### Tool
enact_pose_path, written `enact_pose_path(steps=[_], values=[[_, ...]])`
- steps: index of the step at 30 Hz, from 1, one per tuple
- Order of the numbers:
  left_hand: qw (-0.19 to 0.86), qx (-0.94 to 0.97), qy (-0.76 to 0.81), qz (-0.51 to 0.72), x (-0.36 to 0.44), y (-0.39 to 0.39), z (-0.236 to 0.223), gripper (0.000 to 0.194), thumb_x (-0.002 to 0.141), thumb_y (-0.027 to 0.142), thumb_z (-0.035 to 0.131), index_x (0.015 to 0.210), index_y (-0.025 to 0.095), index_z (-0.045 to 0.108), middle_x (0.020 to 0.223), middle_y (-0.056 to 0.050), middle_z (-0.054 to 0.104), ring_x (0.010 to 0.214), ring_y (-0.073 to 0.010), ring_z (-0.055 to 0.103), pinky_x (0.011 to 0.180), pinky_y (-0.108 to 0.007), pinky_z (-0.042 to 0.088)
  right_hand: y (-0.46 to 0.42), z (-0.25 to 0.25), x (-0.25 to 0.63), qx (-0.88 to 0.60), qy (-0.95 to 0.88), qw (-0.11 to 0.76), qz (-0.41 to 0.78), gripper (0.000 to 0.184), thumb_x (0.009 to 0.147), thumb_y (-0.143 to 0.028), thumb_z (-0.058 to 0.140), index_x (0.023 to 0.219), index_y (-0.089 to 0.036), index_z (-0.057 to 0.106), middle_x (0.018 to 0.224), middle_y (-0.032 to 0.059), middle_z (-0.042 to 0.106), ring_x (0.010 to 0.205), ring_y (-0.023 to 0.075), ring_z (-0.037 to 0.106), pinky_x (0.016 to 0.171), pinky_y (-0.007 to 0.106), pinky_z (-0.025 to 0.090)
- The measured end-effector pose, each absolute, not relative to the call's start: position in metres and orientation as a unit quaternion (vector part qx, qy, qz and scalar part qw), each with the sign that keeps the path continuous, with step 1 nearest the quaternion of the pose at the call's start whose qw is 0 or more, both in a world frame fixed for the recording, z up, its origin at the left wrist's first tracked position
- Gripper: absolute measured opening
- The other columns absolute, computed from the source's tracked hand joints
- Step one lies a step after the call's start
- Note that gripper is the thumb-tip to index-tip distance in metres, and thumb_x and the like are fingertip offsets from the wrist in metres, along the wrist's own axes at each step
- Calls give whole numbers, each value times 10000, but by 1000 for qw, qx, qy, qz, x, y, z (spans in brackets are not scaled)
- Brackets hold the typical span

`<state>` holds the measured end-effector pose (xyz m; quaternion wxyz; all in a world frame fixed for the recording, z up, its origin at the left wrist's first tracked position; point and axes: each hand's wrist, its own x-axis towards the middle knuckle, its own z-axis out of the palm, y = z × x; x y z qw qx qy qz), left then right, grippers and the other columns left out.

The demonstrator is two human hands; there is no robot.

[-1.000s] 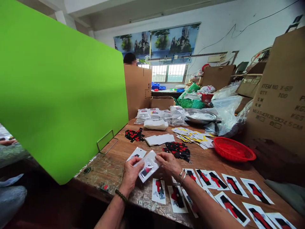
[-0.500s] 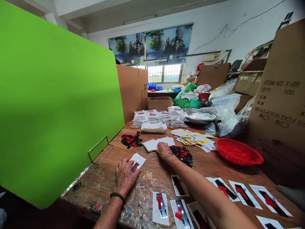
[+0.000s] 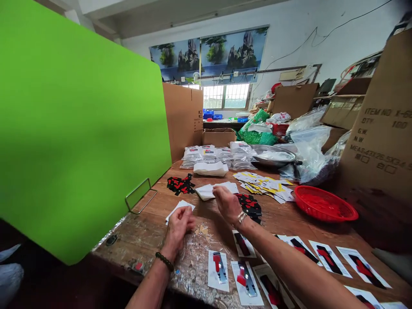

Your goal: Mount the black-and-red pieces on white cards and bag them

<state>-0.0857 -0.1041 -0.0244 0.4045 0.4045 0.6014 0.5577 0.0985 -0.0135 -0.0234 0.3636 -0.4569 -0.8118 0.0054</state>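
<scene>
My left hand (image 3: 179,226), a dark bead bracelet at its wrist, is raised just in front of a small white card or packet (image 3: 176,209). Its fingers are curled together, and what they hold, if anything, is hidden. My right hand (image 3: 227,204) hovers over a stack of white slips (image 3: 205,193) with thumb and fingers pinched; anything between them is too small to make out. Beside that wrist lies a pile of black and red pieces (image 3: 249,206). Another such pile (image 3: 180,184) sits farther left.
White cards carrying red and black tools (image 3: 219,268) are laid along the front and right. Yellow and white cards (image 3: 262,185), a red basket (image 3: 325,206) and bagged packs (image 3: 207,156) stand behind. A wire stand (image 3: 141,197) and green panel (image 3: 96,128) border the left.
My left hand has lifted off the white packet and curled its fingers. My right hand has risen slightly from the white slips, fingers pinched. The camera view has shifted a little.
</scene>
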Motion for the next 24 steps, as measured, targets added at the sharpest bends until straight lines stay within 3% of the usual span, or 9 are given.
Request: enact_pose_path(steps=[2,5,9,12,18,21,24], values=[[570,321,482,583,-76,-116,-16,427,740,518,684,978,165,642,946,-107,691,797,-232,677,729,-414,558,-49,-30,96,-300,-848,437,-8,202,929,-144,440,1012,-189,619,1111,108,649,1019,183,624,837,278,513],[599,304,396,626,-66,-138,-11,462,610,396,829,958,151,649,928,-88,717,805,-222,685,724,-354,559,-98,-33,99,-181,-867,463,23,175,932,-183,491,1073,-203,593,1095,102,642,1021,181,625,853,296,533],[563,336,399,641,-58,-166,-9,459,599,302,843,992,127,684,905,-98,743,875,-237,688,792,-326,536,-138,-17,113,-285,-823,482,94,231,915,-254,561,1144,-223,563,1169,111,571,1064,214,588,881,364,533],[568,347,393,634,-48,-181,-6,454,641,294,815,1049,137,692,965,-102,744,930,-246,681,829,-331,521,-159,-5,117,-319,-817,478,51,247,882,-254,600,1124,-225,557,1153,113,552,1066,256,553,893,435,507],[600,334,375,622,-31,-199,2,454,667,315,798,1066,124,693,1013,-125,733,942,-259,672,795,-328,530,-187,-9,110,-273,-881,386,-3,132,849,-116,555,957,-191,568,990,92,604,854,224,545,753,372,492],[628,330,360,606,-28,-208,5,448,692,299,791,1092,136,668,1089,-130,707,974,-246,661,800,-322,537,-186,-12,113,-300,-861,407,49,153,895,-138,485,965,-208,601,978,80,619,854,211,562,744,335,486],[623,313,346,627,-23,-216,1,483,663,245,819,1104,177,635,1132,-109,683,980,-215,656,822,-309,530,-178,-10,116,-368,-803,447,144,191,928,-200,472,840,-225,639,829,45,613,764,176,583,663,274,469]])
